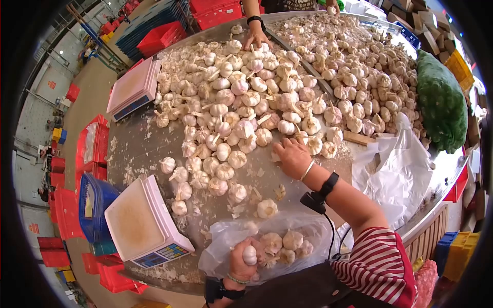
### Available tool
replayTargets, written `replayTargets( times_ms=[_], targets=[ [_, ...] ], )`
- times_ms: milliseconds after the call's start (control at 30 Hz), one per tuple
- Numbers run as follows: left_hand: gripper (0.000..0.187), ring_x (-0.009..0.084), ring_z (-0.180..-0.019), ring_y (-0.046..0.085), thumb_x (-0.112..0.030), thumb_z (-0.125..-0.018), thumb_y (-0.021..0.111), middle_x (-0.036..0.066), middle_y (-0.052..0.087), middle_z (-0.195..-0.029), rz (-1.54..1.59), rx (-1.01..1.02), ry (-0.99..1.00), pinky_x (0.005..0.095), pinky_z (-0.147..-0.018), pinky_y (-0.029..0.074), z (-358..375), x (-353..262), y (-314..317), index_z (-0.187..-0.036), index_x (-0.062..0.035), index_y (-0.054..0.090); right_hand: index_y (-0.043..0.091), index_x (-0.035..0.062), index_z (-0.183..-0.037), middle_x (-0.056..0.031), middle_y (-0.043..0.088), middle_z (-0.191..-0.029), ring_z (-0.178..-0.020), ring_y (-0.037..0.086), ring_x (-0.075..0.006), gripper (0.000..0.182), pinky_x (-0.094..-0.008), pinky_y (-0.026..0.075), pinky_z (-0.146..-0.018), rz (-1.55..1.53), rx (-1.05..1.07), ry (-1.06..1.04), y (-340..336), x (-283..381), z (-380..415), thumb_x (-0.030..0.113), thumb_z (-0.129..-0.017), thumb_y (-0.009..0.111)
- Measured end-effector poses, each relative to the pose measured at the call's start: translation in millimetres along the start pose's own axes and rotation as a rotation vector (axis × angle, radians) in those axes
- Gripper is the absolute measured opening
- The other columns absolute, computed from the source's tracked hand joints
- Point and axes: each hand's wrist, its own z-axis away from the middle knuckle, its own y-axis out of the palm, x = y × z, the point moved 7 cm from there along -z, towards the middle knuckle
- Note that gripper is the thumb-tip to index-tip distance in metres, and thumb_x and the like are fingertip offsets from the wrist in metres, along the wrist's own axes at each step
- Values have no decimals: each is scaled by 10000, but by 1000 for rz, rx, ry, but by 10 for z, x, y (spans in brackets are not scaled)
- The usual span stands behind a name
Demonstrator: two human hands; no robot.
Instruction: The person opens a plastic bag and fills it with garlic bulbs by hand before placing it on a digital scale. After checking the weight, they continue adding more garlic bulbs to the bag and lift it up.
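Against the near side of the clear, crinkled plastic bag (214,251), the left hand (239,268) is holding its fingers closed around a round whitish garlic bulb (249,255); more pale bulbs (292,240) are lying inside. Left of the bag, a white flat-topped weighing scale (137,219) is standing. Beyond the bag, the right hand (295,159) is bending its fingers at the heap of white-and-purple garlic (241,110); whether they are gripping anything, I cannot tell. Farthest from the bag, a co-worker's hand (256,37) is touching the heap.

Garlic bulbs (225,96), whitish to pinkish, lie heaped on the table (138,149). Translucent plastic bag (218,246) lies crumpled nearby, several bulbs (293,239) inside.
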Motion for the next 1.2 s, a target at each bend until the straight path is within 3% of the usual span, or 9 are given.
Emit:
replayTargets(
  times_ms=[167,267,300,467,500,633,867,1133,1200],
  targets=[
    [599,295,-1027,585,-337,-882,538,255,458,-1313,-87,193,63,285,-613,496,59,-122,654,-1375,-57,346,473,38,-1276,-202,586,-1126,-1033,577,-352,656,-412,471,-887,-898,326,-484,-405,889,782,337,-752,733],
    [695,361,-1188,466,-444,-886,561,179,414,-1338,199,342,-55,319,-586,500,26,4,375,-1422,-139,241,476,21,-1271,-217,577,-1138,-1046,573,-349,661,-414,465,-903,-1010,426,-579,-516,999,873,341,-754,736],
    [702,240,-914,592,-451,-857,581,240,482,-1224,73,255,24,269,-546,487,46,-41,422,-1389,-98,290,473,17,-1271,-218,565,-1155,-1048,571,-353,666,-420,464,-902,-1035,477,-532,-519,956,832,340,-752,738],
    [531,236,-786,602,-418,-869,580,249,528,-1108,45,329,-47,264,-496,477,78,7,377,-1243,-80,413,506,94,-1205,-180,487,-1211,-1141,466,-350,584,-454,416,-930,53,-424,119,-517,-255,-33,248,-698,750],
    [445,248,-769,607,-368,-885,574,258,535,-1091,78,312,-58,267,-490,481,100,13,353,-1195,-79,442,513,108,-1189,-181,456,-1223,-1151,450,-357,558,-459,426,-923,-33,-175,237,-444,-424,-146,220,-690,736],
    [259,303,-807,623,-142,-912,529,287,536,-1111,-28,181,-99,301,-493,506,177,14,233,-1161,-90,480,535,131,-1165,-186,435,-1232,-1126,458,-402,485,-465,473,-857,117,-221,194,-319,-472,-240,186,-711,696],
    [284,340,-744,638,-155,-896,528,304,563,-1077,-256,208,-49,293,-492,515,126,64,240,-1177,-113,520,579,117,-1136,-258,439,-1236,-1098,493,-418,514,-472,448,-909,123,-62,225,-190,-583,-359,95,-636,695],
    [655,317,-843,649,-526,-884,516,245,535,-1183,-312,238,-103,322,-557,556,245,50,373,-1205,45,498,641,151,-1107,-203,491,-1207,-1110,517,-370,505,-432,469,-916,-592,-386,-116,-826,-216,429,139,-619,770],
    [648,274,-950,604,-556,-901,446,210,520,-1225,-297,254,-116,320,-624,548,167,108,282,-1216,7,501,652,143,-1101,-179,522,-1179,-1123,512,-354,477,-421,444,-945,-1058,-163,-206,-869,104,732,125,-641,773]
  ],
)
